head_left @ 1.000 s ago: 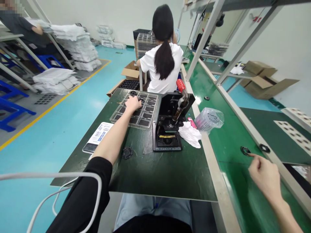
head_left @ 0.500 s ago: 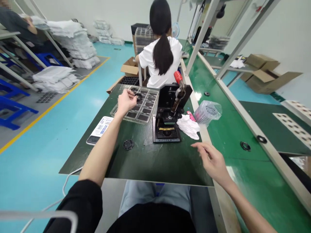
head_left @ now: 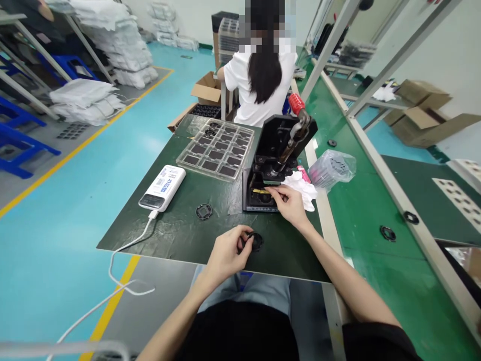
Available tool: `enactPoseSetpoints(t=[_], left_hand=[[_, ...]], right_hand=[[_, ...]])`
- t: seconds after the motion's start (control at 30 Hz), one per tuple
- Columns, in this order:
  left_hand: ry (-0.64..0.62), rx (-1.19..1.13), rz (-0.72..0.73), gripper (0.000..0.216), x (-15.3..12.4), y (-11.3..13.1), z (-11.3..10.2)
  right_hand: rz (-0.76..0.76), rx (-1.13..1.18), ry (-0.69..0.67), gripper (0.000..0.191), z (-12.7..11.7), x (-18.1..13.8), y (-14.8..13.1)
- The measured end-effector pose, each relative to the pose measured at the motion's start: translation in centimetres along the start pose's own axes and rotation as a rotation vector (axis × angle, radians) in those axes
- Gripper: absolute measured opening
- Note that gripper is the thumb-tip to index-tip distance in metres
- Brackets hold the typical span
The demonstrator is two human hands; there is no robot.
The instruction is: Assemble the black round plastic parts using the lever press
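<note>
Near the front edge of the table, my left hand (head_left: 229,248) pinches a black round plastic part (head_left: 257,241). My right hand (head_left: 290,204) reaches into the base of a black toggle-clamp press (head_left: 250,194), fingers drawn together. Its fingertips are at the end of a yellow strip (head_left: 259,191) there; what they grip, if anything, is hidden. The press's red handle (head_left: 296,104) points up. Another black ring-shaped part (head_left: 204,211) lies flat on the table, left of the press. Behind it sits a clear compartment tray (head_left: 183,161), with a black part (head_left: 210,133) in a far compartment.
A white power bank (head_left: 165,185) with a cable (head_left: 147,228) lies at the left. White tissue (head_left: 306,193) and a clear plastic bag (head_left: 332,170) are right of the press. Black rings (head_left: 388,233) rest on the green conveyor (head_left: 368,200). A co-worker (head_left: 263,75) sits ahead.
My left hand has come back from the tray to the table's front with the black round part. My right hand has moved left and forward into the press. The view has shifted slightly.
</note>
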State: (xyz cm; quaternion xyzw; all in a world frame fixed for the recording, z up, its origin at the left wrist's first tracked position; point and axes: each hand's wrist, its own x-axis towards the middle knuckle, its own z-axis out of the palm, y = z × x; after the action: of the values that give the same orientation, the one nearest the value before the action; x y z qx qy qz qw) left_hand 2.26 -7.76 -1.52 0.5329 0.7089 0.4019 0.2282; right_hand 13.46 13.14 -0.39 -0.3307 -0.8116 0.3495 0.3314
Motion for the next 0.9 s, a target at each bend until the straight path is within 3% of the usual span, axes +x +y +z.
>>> enactPoseSetpoints(t=[0.57, 0.77, 0.9], left_hand=[[-0.031, 0.015, 0.060, 0.019, -0.2, -0.5, -0.7], [-0.130, 0.012, 0.142, 0.050, -0.1, -0.5, -1.3], [-0.149, 0.109, 0.166, 0.053, 0.0, -0.8, -1.1]], right_hand=[[-0.025, -0.057, -0.050, 0.037, 0.1, 0.1, 0.1], [-0.038, -0.057, 0.045, 0.033, 0.3, -0.3, 0.2], [-0.051, -0.056, 0.086, 0.031, 0.7, -0.2, 0.2]])
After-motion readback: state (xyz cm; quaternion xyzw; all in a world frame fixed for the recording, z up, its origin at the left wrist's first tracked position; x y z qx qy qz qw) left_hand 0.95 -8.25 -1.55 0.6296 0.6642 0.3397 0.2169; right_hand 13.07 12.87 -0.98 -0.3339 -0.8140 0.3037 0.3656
